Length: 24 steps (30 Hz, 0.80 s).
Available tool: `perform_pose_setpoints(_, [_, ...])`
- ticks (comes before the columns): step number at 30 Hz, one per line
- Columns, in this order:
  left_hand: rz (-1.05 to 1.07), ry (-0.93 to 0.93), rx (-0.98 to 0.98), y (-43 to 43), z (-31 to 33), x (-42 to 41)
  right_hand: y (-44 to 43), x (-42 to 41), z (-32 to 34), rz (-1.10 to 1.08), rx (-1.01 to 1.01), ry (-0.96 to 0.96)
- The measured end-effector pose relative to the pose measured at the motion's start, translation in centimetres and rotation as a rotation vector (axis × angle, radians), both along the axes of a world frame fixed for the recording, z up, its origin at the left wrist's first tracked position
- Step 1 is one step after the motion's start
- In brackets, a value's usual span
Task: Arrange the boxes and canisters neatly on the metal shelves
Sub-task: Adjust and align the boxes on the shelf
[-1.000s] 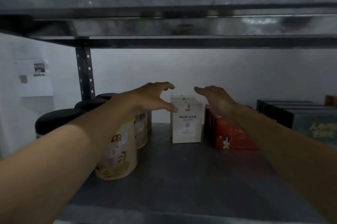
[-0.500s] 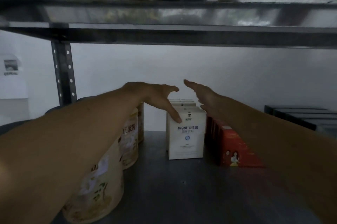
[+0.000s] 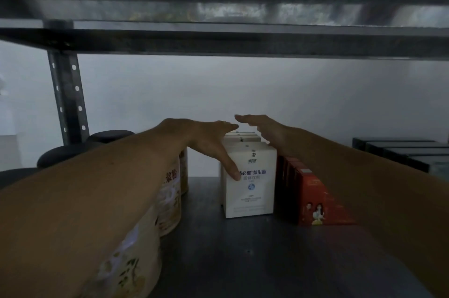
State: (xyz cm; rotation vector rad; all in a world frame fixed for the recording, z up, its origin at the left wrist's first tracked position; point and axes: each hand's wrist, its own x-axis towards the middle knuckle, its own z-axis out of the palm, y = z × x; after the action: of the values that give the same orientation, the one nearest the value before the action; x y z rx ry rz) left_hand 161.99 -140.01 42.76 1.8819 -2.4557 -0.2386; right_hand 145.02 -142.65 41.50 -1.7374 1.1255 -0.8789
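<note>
A row of white boxes (image 3: 251, 191) stands front to back in the middle of the metal shelf (image 3: 243, 256). My left hand (image 3: 211, 142) lies over the row's top left, fingers straight, thumb pressed on the front box's face. My right hand (image 3: 264, 127) reaches over the row's top right with straight fingers, just above the rear boxes. Red boxes (image 3: 313, 198) stand touching the white row's right side. Cream canisters (image 3: 170, 203) with black lids line the left, partly hidden by my left forearm.
Dark flat boxes (image 3: 403, 152) sit at the far right of the shelf. A perforated steel upright (image 3: 68, 96) rises at the back left. The shelf above (image 3: 218, 40) hangs low overhead. A white wall closes the back.
Both hands have moved forward and come down onto the white boxes; my left thumb now touches the front box. The camera has moved closer and lower under the upper shelf.
</note>
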Motion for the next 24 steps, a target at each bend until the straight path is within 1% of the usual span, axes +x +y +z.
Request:
perform_pose_setpoints(4, [-0.026,0.052,0.005,0.3,-0.3,-0.1,0.3,-0.9,-0.2,0.023,0.005,0.038])
perform_pose_setpoints(7, [-0.055,0.086,-0.003,0.4,-0.4,0.1,0.4,-1.5,-0.8,0.094,0.009,0.061])
perform_pose_setpoints(9, [-0.051,0.073,-0.029,0.8,-0.1,0.1,0.7,-2.0,-1.0,0.081,-0.045,0.112])
perform_pose_setpoints(11, [-0.022,0.008,-0.075,1.4,0.5,0.1,0.9,-2.7,-0.9,0.068,-0.114,0.214])
perform_pose_setpoints(13, [-0.02,-0.015,-0.115,1.9,1.1,0.0,1.3,-3.5,-0.6,0.093,-0.18,0.303])
perform_pose_setpoints(16, [-0.01,-0.068,-0.154,2.4,1.7,0.1,2.0,-4.8,-0.7,0.138,-0.267,0.389])
perform_pose_setpoints(19, [-0.015,-0.131,-0.142,2.6,2.1,0.1,2.4,-5.3,-1.2,0.134,-0.353,0.465])
perform_pose_setpoints(21, [-0.027,-0.136,-0.131,2.7,1.9,-0.2,2.6,-5.3,-1.5,0.108,-0.395,0.502])
perform_pose_setpoints(24, [-0.05,-0.097,-0.151,2.4,0.9,-0.2,2.8,-5.2,-1.8,0.06,-0.45,0.522])
